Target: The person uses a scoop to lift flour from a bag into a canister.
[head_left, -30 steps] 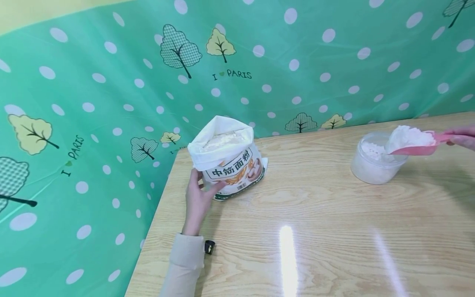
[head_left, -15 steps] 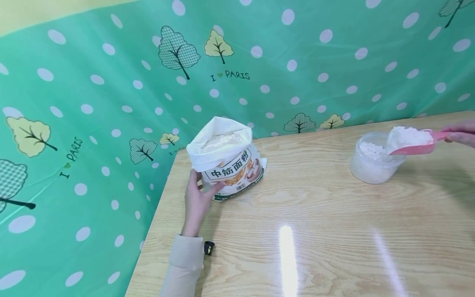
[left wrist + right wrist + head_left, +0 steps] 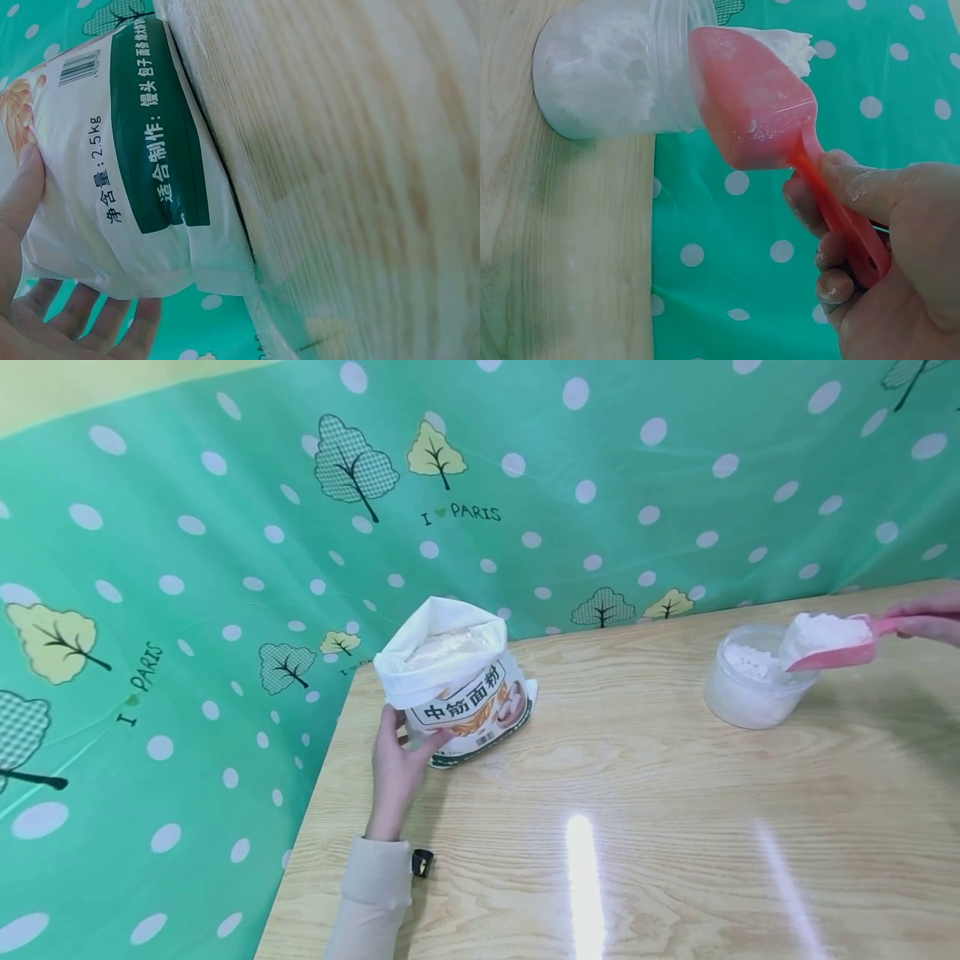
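My left hand (image 3: pixel 397 768) grips the lower left side of a flour bag (image 3: pixel 480 702), thumb on its printed front and fingers behind it. The bag's white top is folded down, with flour (image 3: pixel 457 647) showing inside. At the right, my right hand (image 3: pixel 900 232) holds a pink scoop (image 3: pixel 761 101) by its handle, fingers curled round it and dusted with flour. Heaped flour (image 3: pixel 825 635) fills the scoop. Its front lip overlaps the rim of a clear round jar (image 3: pixel 757 702), which stands on the table partly filled with flour.
The wooden table (image 3: pixel 637 777) runs up to a green dotted cloth (image 3: pixel 525 485) at the back and left. A small black object (image 3: pixel 422 862) lies beside the left sleeve. Bright light reflections streak the front of the tabletop.
The head view has shifted slightly. The loaded scoop has stayed at the jar's rim, its handle end rising a little. My left hand keeps its hold on the flour bag.
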Motion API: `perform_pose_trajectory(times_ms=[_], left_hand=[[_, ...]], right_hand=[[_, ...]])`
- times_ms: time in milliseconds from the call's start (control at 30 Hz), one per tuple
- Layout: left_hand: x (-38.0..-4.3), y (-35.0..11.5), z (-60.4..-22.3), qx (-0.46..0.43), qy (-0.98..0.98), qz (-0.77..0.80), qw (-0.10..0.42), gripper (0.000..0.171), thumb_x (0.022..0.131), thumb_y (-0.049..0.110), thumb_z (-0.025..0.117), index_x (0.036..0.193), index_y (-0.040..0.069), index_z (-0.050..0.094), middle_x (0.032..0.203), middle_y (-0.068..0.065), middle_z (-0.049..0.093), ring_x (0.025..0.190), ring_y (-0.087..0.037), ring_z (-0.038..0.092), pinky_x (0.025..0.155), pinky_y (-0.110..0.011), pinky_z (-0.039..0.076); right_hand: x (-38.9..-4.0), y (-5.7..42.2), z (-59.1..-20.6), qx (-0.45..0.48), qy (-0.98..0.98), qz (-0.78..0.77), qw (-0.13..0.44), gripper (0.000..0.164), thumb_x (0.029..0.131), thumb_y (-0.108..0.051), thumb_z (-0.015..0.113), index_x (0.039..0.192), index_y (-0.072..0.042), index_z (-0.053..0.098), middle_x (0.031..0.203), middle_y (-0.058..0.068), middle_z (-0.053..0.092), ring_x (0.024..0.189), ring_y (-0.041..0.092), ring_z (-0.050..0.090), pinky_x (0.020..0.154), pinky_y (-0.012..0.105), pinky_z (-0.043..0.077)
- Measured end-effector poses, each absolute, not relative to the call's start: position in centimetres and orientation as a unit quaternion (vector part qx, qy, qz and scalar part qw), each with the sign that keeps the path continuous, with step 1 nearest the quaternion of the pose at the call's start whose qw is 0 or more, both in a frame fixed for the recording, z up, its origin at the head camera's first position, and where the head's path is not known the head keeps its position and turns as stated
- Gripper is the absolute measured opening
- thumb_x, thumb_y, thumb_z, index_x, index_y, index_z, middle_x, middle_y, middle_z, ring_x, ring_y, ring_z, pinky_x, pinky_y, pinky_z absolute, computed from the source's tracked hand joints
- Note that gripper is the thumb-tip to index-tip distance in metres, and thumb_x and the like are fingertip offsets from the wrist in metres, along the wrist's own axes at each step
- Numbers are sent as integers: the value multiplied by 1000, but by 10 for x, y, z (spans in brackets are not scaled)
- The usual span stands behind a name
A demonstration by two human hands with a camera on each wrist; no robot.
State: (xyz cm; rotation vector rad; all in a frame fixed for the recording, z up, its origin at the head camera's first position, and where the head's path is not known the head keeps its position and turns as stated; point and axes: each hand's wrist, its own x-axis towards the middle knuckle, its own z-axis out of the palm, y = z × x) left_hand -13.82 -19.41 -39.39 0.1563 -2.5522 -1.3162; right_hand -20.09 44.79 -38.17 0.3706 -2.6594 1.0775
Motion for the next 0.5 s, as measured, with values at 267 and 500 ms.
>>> perform_pose_trajectory(times_ms=[267, 500], left_hand=[[-138, -194, -394, 53, -880, -453, 134, 71, 75, 35, 87, 133, 18, 48, 128, -3, 58, 121, -23, 51, 102, -44, 44], [-138, -195, -395, 49, -882, -450, 133, 74, 75, 37, 87, 134, 18, 48, 129, -4, 58, 121, -23, 51, 102, -45, 44]], right_hand=[[-193, 433, -374, 180, -884, 392, 177, 65, 98, 4, 54, 95, -61, 57, 84, -53, 48, 52, -14, 50, 40, 13, 35], [-190, 424, -365, 193, -888, 370, 193, 65, 97, 5, 54, 95, -60, 56, 83, -53, 47, 61, -22, 52, 43, 9, 39]])
